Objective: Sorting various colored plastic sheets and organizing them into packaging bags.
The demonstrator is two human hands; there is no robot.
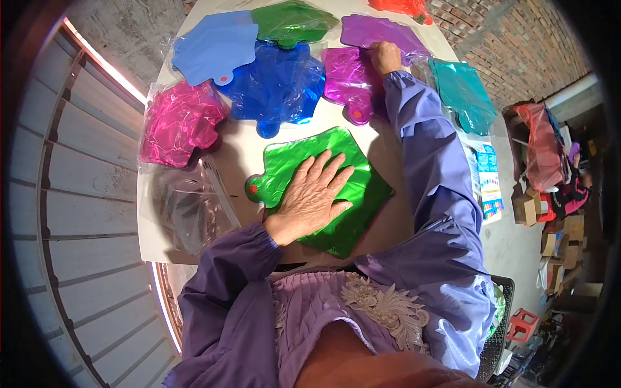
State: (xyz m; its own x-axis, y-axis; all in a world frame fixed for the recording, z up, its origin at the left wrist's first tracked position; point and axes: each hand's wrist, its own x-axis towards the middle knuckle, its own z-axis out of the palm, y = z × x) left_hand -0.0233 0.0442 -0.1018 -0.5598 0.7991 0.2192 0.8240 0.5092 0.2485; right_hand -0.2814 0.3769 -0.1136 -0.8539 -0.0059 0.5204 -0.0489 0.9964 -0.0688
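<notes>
My left hand [312, 197] lies flat, fingers spread, on a shiny green foil balloon [352, 165], uninflated and folded, whose round tab with a red dot points left. Across the table, my right hand [386, 58] reaches to the far right side. Its fingers curl down at the edge of a flat purple foil balloon pile [394, 35]; the fingertips are partly hidden. Just left of that hand is a magenta foil balloon pile [346, 74] in clear plastic, its tab toward me.
Bagged foil balloons ring the pale table [242, 145]: pink [184, 123], dark blue [275, 81], light blue [217, 45], dark green [291, 19] and teal [462, 94]. Clear plastic bags [197, 207] lie at the left. Right are printed sheets [488, 181]; on the floor, a red stool [522, 324].
</notes>
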